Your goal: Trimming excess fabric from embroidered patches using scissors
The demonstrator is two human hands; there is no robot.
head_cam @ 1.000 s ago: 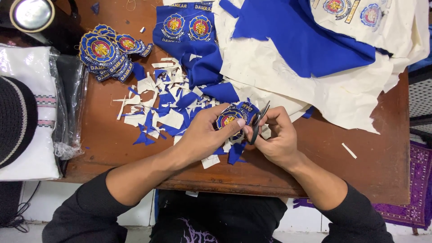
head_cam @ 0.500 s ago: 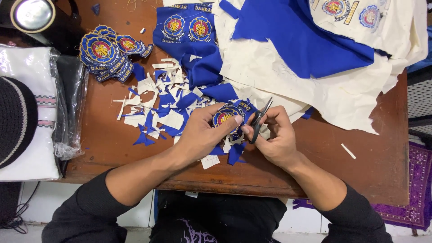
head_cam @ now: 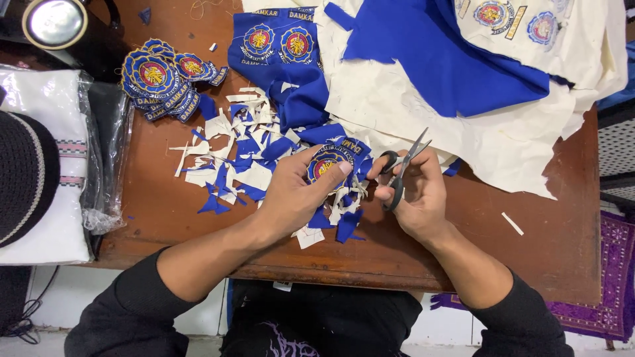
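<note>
Centre frame, the left hand (head_cam: 291, 195) pinches a round blue embroidered patch (head_cam: 327, 164) over the brown wooden table (head_cam: 165, 211). Beside it, the right hand (head_cam: 413, 195) grips black-handled scissors (head_cam: 402, 168), blades slightly parted, tips up. Blue-and-cream fabric scraps (head_cam: 238, 158) litter the left.

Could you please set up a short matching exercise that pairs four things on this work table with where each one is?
Things:
1. scissors
2. round embroidered patch
3. stack of finished patches
4. heap of blue and cream offcuts

Places:
A. piled at the table's far left
B. in the right hand
C. under the left hand, at its fingertips
D. strewn mid-table, between the stack and the hands

Pairs: 1-B, 2-C, 3-A, 4-D
</note>
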